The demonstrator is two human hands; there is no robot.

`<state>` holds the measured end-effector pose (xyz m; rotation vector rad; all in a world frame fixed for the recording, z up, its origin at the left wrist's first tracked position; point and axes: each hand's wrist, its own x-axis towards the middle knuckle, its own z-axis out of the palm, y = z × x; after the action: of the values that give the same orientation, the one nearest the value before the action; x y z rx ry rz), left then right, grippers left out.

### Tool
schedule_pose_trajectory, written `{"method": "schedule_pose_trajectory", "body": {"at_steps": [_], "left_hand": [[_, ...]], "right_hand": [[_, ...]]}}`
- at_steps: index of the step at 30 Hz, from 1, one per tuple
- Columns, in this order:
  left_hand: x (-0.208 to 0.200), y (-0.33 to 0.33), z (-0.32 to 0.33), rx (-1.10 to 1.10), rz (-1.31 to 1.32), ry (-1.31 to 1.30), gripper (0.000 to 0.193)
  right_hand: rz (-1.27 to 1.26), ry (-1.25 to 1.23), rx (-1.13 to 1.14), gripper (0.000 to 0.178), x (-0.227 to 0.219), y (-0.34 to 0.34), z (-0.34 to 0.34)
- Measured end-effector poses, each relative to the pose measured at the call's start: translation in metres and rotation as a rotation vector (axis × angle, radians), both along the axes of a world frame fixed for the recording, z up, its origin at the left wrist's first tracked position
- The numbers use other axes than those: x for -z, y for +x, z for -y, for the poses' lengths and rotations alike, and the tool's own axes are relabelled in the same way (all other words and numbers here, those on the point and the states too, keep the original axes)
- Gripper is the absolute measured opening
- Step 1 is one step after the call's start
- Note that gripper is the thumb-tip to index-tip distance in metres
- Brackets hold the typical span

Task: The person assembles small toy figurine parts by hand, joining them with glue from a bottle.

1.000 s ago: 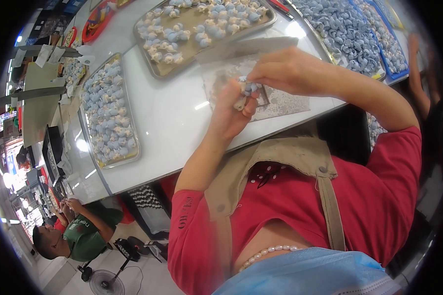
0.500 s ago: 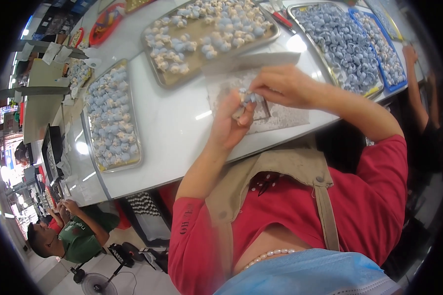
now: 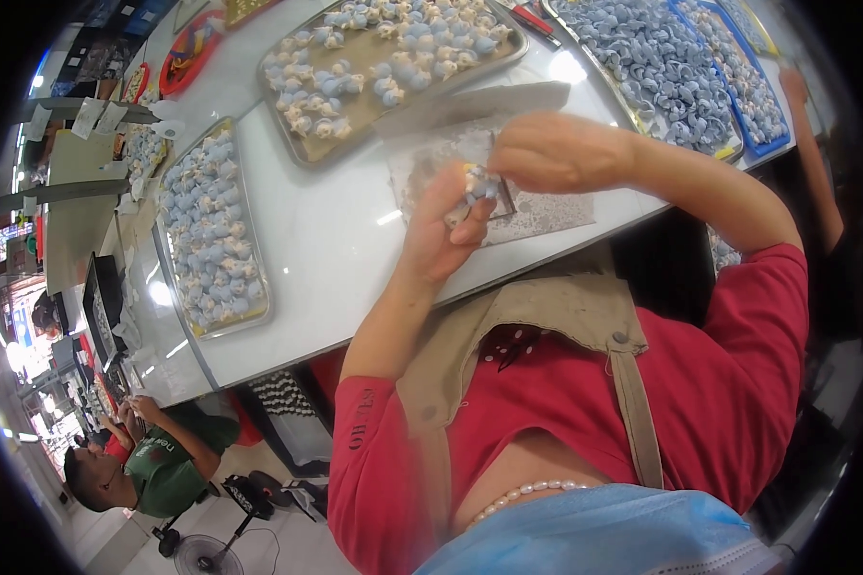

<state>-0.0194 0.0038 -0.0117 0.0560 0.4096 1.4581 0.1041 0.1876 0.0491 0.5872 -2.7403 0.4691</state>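
My left hand is closed round a small blue-and-cream figurine, held up between thumb and fingers. Just right of it, my right hand is curled with its fingertips close to the figurine's top. Whatever the right fingers pinch is hidden and too small to make out. Beneath both hands lies a grey, stained work sheet on the white table, with a dark-edged flat piece partly covered by the hands. A raised grey strip runs along its far side.
Beyond the sheet stands a metal tray of similar figurines; another full tray is at left. At right are a tray of blue curled pieces and a blue tray. A red-handled tool lies between trays. Co-workers sit left and right.
My right hand has turned and curled more, staying beside the figurine. My left hand keeps hold of it, nearly still. The whole view has shifted slightly.
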Motion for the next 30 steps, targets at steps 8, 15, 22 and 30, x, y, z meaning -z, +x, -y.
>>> {"method": "schedule_pose_trajectory", "body": {"at_steps": [8,15,22,30], "left_hand": [[-0.013,0.002,-0.003,-0.024,-0.109,0.082,0.029],[-0.005,0.009,-0.007,-0.018,-0.201,0.088,0.031],[-0.007,0.013,-0.011,-0.088,-0.23,0.065,0.034],[-0.001,0.006,-0.012,-0.16,-0.253,0.056,0.044]], "right_hand": [[0.237,-0.452,0.831,0.014,-0.001,0.038,-0.018],[0.496,-0.459,1.149,0.017,0.022,0.08,-0.048],[0.459,-0.412,1.126,0.016,0.039,0.089,-0.057],[0.151,-0.485,0.966,0.026,0.034,0.075,-0.02]]}}
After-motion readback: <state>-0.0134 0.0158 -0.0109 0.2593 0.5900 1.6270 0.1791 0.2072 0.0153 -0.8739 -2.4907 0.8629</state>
